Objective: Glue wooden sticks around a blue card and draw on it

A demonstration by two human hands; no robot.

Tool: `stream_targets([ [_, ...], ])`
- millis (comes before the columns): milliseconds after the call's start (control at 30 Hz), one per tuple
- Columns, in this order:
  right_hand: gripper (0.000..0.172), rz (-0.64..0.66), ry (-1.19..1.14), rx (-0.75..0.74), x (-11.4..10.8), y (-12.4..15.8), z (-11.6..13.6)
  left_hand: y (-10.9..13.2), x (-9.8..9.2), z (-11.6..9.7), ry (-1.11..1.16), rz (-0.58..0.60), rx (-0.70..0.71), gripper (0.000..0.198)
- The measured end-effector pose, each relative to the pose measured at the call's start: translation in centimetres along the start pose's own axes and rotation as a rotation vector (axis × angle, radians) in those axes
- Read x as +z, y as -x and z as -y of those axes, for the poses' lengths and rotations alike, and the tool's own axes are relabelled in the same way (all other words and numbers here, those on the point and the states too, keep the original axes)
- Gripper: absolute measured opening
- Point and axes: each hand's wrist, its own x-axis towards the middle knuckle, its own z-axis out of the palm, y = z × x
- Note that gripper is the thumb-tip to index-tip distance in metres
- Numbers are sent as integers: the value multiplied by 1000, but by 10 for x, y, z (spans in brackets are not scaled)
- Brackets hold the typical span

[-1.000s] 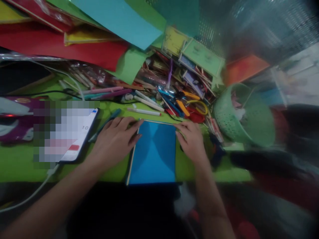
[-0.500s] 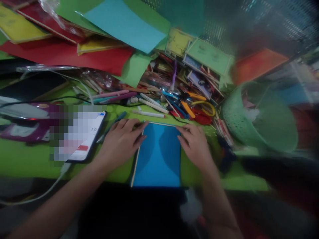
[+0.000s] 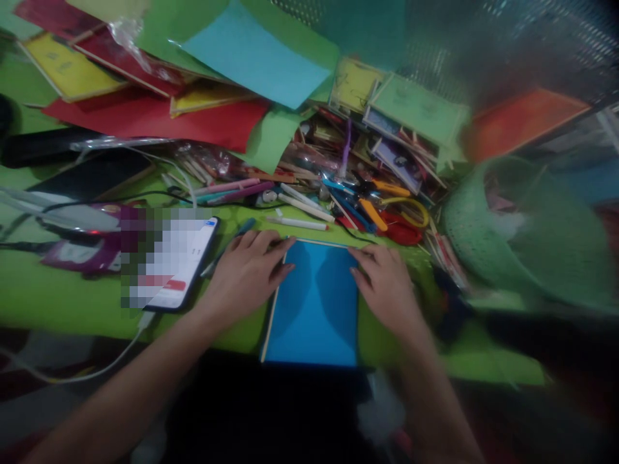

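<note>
A blue card (image 3: 314, 322) lies flat at the table's front edge, with thin pale wooden sticks along its top and left edges. The top stick (image 3: 322, 242) spans between my two hands. My left hand (image 3: 254, 267) grips the card's upper left corner, its index fingertip at the stick's left end and its thumb on the card's side. At the upper right corner my right hand (image 3: 384, 280) does the same, fingertips on the stick's other end and thumb lower on the edge. Shadows of both hands fall across the card.
A phone (image 3: 178, 264) with a cable stands left of my left hand. Behind the card lie a white marker (image 3: 304, 223), pliers (image 3: 370, 206), yellow-handled scissors (image 3: 406, 212) and many sticks. Coloured sheets (image 3: 256, 51) pile up at the back. A green basket (image 3: 464, 219) is at right.
The view has shifted slightly, so everything appears a little farther right. Both hands keep their places at the card's top corners.
</note>
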Motion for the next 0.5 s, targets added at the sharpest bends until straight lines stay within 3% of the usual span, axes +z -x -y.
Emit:
stream_targets([
  [500, 44, -15, -19, -8, 4, -1, 1, 4, 3, 2, 1, -34, -4, 43],
])
